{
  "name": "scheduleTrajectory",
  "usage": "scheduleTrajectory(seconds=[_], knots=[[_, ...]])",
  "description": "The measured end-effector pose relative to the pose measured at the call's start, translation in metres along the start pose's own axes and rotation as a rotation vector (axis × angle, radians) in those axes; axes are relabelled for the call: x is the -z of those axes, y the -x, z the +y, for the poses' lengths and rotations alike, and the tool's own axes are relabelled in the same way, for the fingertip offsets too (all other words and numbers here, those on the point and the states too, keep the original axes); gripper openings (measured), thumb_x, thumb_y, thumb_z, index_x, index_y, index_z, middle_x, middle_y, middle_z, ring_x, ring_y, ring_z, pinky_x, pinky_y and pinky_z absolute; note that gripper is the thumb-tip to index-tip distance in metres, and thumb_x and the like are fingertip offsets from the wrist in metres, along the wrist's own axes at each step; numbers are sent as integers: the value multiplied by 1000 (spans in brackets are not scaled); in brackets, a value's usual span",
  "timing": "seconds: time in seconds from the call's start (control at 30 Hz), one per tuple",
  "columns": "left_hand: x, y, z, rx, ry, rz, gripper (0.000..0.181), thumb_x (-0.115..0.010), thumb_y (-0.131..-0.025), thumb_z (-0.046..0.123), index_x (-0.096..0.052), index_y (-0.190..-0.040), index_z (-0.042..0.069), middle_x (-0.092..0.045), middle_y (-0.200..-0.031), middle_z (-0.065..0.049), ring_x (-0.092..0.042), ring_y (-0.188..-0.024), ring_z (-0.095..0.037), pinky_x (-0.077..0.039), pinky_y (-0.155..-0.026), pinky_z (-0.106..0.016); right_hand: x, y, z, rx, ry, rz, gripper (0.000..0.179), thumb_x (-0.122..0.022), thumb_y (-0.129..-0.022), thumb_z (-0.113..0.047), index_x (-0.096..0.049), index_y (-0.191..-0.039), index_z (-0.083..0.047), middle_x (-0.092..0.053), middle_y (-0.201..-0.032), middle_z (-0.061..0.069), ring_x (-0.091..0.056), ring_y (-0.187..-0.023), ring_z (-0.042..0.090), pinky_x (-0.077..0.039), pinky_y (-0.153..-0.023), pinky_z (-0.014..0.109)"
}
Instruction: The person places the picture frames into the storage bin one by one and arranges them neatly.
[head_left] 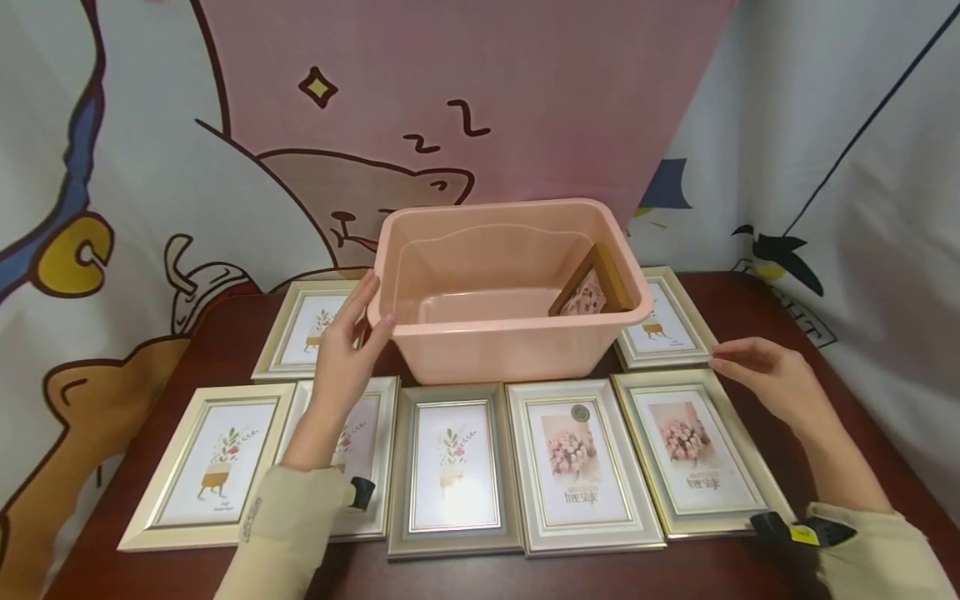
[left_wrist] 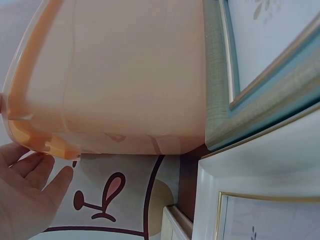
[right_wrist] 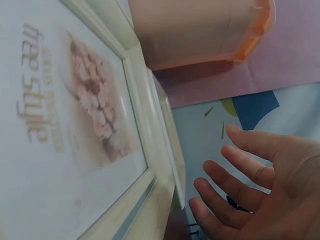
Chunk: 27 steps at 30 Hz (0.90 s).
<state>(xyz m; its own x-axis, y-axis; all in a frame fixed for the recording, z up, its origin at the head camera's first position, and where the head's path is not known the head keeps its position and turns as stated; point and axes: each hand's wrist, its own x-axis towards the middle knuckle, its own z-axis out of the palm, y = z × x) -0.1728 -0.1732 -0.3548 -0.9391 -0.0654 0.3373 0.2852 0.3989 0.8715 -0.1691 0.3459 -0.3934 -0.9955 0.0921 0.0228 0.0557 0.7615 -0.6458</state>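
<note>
A pink plastic bin point(head_left: 495, 350) stands at the back of the table, with a brown wooden picture frame point(head_left: 615, 279) leaning inside its right end. My left hand point(head_left: 348, 346) touches the bin's front left corner at the rim, its fingers fairly straight. In the left wrist view, fingertips of that hand point(left_wrist: 30, 180) lie along the rim. My right hand point(head_left: 776, 379) is beside the front right corner of a cream picture frame point(head_left: 701, 346) at the back right. The right wrist view shows its fingers point(right_wrist: 227, 182) spread and loosely bent, holding nothing.
Several picture frames lie face up in a front row, including a grey-gold one point(head_left: 405, 475), a white one point(head_left: 517, 467) with a small round disc point(head_left: 581, 412), and a cream one point(head_left: 187, 417). Another frame point(head_left: 281, 333) lies back left. A cartoon-printed cloth point(head_left: 525, 100) hangs behind.
</note>
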Motion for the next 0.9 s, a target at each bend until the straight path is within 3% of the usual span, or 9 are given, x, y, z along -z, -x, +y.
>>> scheduleTrajectory(seconds=[0.13, 0.23, 0.4, 0.63, 0.9], knots=[[0, 0, 0, 1, 1, 1, 55, -59, -100, 19, -42, -152, 14, -35, -162, 6, -30, -151, -19, -34, -120, -50, 0, 0, 7, -16, 5, -52, 50, -65, -95, -43, -61, -127, -4, -61, -127, 19, -42, -85, -15, -40, -76, 26], [0, 0, 0, 3, -8, 1, 55, -59, -100, 21, -42, -152, 15, -35, -162, 6, -30, -151, -18, -35, -120, -50, 0, 0, 13, -20, 12, -89, 52, -63, -96, -43, -59, -130, -3, -57, -132, 28, -41, -85, -15, -41, -78, 31], [0, 0, 0, -3, -10, 3, 55, -59, -100, 22, -42, -152, 15, -35, -162, 6, -31, -151, -18, -35, -119, -51, 0, -2, 21, -15, 18, -138, 54, -63, -96, -42, -57, -132, -3, -57, -132, 30, -41, -83, -17, -43, -76, 30], [1, 0, 1, -5, -21, 9, 55, -59, -100, 24, -43, -152, 16, -35, -162, 7, -31, -151, -19, -36, -119, -52, 1, -4, 28, -11, -10, -208, 56, -65, -96, -37, -53, -135, 1, -58, -128, 30, -55, -81, -11, -51, -67, 17], [0, 0, 0, -2, -30, 9, 55, -59, -100, 24, -42, -152, 17, -35, -162, 6, -32, -151, -19, -36, -118, -51, 0, -8, 35, -7, -84, -313, 60, -67, -95, -31, -46, -139, 4, -58, -125, 20, -59, -85, -6, -56, -71, 16]])
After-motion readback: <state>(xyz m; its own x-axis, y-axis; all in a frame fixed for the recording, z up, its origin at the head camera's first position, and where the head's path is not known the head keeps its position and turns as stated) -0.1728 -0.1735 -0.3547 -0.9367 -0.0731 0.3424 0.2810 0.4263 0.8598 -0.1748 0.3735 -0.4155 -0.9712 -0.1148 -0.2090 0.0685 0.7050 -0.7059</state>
